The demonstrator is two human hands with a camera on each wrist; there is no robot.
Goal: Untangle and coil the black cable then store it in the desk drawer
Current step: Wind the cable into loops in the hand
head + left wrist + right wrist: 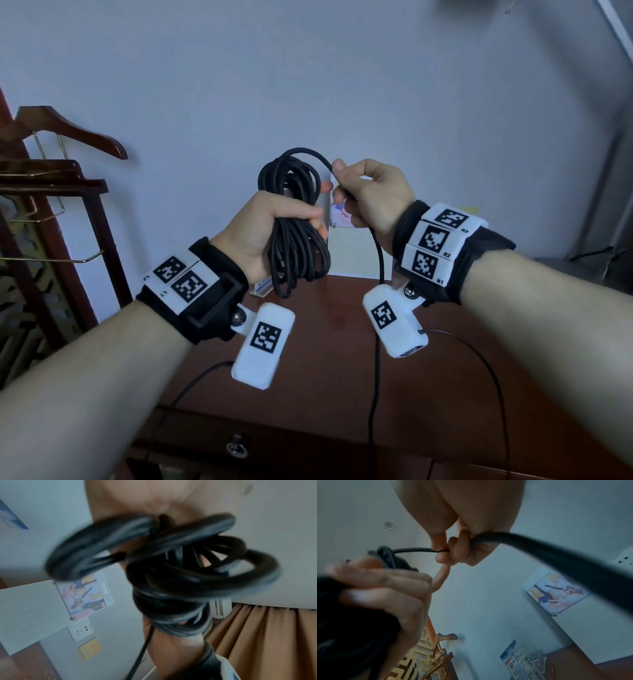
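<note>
My left hand (287, 214) grips a bundle of several loops of the black cable (291, 246) upright above the desk; in the left wrist view the loops (171, 563) fill the middle, blurred. Right beside it, my right hand (346, 186) pinches the free strand (317, 156) where it arcs off the top of the coil. That strand runs through the right fist (453, 553) and hangs down (376, 342) past the desk's front edge. The desk drawer (308, 455) with its metal knob (236, 448) is shut at the bottom of the head view.
The dark wooden desk (325, 342) stands against a pale wall. A white calendar card (356, 253) leans at its back, and a small card (262, 287) sits behind the coil. A wooden rack with hangers (51, 178) is on the left. Thin camera leads (486, 370) trail from my wrists.
</note>
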